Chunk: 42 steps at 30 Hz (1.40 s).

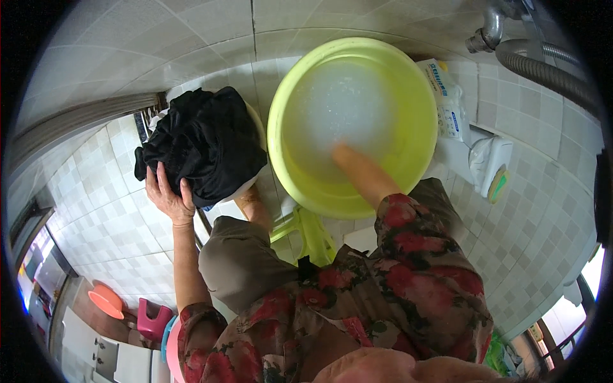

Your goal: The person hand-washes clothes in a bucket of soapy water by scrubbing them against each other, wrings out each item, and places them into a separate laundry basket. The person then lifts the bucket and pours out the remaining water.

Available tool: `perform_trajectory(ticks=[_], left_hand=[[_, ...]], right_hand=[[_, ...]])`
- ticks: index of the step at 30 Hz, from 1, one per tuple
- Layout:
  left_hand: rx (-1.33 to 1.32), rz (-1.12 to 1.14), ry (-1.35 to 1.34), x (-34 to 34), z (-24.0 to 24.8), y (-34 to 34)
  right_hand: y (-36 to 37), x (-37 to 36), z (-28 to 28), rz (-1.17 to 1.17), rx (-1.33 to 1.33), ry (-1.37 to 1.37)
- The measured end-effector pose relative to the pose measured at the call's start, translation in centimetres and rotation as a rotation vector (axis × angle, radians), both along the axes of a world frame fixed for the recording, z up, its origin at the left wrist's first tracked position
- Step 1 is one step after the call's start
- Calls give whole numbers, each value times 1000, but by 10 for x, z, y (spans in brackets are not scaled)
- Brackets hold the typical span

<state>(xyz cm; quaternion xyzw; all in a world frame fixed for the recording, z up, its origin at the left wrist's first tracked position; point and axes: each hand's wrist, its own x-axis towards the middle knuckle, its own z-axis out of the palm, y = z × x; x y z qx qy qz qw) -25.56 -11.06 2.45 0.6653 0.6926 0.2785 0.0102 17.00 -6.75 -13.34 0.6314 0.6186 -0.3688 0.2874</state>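
Note:
A large yellow-green tub (pixel 276 127) stands on the tiled floor in front of me, with cloudy, whitish water (pixel 348 96) inside. Into that water reaches my right hand (pixel 340 153), sunk to about the wrist, so its fingers are hidden. To the left of the tub, a heap of black clothes (pixel 204 143) fills a pale container (pixel 258 124) whose rim shows only in part. My left hand (pixel 170 196) rests against the near left edge of the heap, its fingers and thumb spread apart on the cloth.
A white plastic package (pixel 448 99) leans right of the tub, near a white holder with a green-and-yellow sponge (pixel 498 185). A grey corrugated hose (pixel 543 70) hangs upper right. A lime-green stool (pixel 313 236) is between my legs. An orange basin (pixel 105 301) and pink stool (pixel 153 319) lie lower left.

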Motion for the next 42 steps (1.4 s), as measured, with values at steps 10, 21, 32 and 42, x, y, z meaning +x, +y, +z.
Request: perform_trajectory(ticks=[10, 21, 32, 42], left_hand=[[0, -6, -11, 6, 2, 0], [-134, -16, 170, 4, 37, -11], [-156, 136, 222, 16, 96, -22], [-126, -76, -158, 50, 162, 26]], right_hand=[[42, -52, 56, -83, 233, 284], [-23, 35, 179, 95, 486, 351], [-92, 80, 277, 46, 413, 37], [-87, 132, 362, -64, 734, 186]])
